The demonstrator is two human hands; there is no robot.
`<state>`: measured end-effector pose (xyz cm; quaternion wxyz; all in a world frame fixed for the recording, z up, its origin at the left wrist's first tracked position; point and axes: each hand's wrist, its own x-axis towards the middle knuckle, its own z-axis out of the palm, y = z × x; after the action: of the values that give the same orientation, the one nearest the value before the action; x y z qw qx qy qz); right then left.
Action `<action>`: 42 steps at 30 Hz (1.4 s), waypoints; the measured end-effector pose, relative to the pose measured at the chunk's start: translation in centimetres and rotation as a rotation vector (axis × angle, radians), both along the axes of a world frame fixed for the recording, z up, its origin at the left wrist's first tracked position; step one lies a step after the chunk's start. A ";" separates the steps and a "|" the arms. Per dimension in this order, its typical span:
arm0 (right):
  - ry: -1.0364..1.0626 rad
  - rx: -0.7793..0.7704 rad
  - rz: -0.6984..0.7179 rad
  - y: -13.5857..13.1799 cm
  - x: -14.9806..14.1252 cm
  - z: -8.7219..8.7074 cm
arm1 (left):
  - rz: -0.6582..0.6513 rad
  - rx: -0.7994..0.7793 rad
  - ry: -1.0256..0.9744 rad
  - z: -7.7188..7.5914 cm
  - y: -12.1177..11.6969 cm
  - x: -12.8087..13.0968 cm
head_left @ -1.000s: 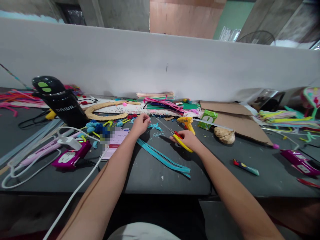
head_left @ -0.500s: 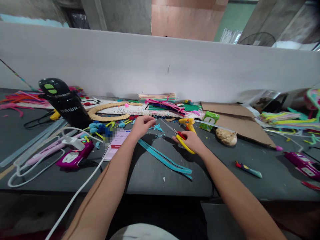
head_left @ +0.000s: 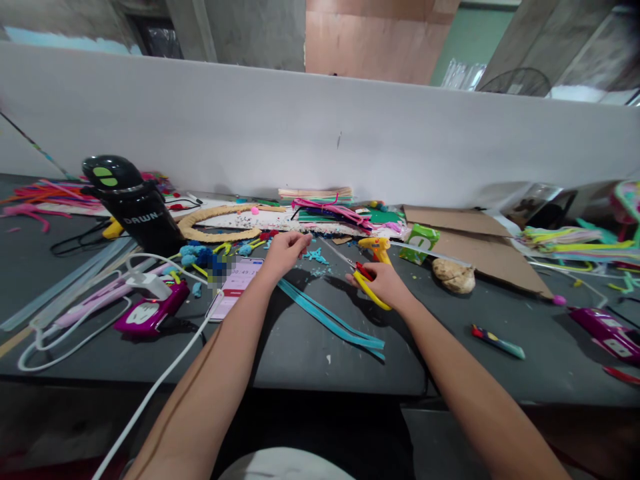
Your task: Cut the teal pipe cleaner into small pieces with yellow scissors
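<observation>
My right hand (head_left: 385, 282) is closed round the yellow and red handles of a pair of scissors (head_left: 361, 275), whose thin blades point up and left over the dark table. My left hand (head_left: 285, 250) sits just left of the blades with its fingers pinched near small teal scraps (head_left: 315, 255); what it pinches is too small to make out. Long teal strips (head_left: 330, 319) run from under my left wrist toward the table's front edge. A yellow glue gun (head_left: 376, 247) lies just behind my right hand.
A black bottle (head_left: 131, 203) stands at the left, with a phone (head_left: 235, 280), a purple device (head_left: 147, 312) and white cables (head_left: 65, 343) near it. Felt sheets and pipe cleaners (head_left: 330, 208) lie by the white partition. Cardboard (head_left: 465, 233), a green box (head_left: 421, 239) and a beige lump (head_left: 454, 275) sit right.
My left hand has slid a little to the right toward the scissor blades. My right hand with the scissors has stayed almost in place.
</observation>
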<state>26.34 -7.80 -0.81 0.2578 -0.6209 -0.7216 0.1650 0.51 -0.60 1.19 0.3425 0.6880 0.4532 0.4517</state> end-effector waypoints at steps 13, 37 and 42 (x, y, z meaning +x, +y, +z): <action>-0.076 0.006 -0.019 -0.2 -0.1 0.3 | 0.016 0.037 0.025 0.0 -0.2 0.2; -0.065 0.026 -0.023 0.0 -0.1 -0.1 | 0.021 0.061 0.046 0.1 -0.4 0.4; -0.008 0.026 -0.016 0.0 -0.2 -0.3 | 0.057 0.093 0.088 0.0 -0.3 0.5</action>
<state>26.15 -7.83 -1.13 0.2645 -0.6239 -0.7198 0.1509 1.03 -0.91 1.17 0.2770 0.7091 0.4657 0.4511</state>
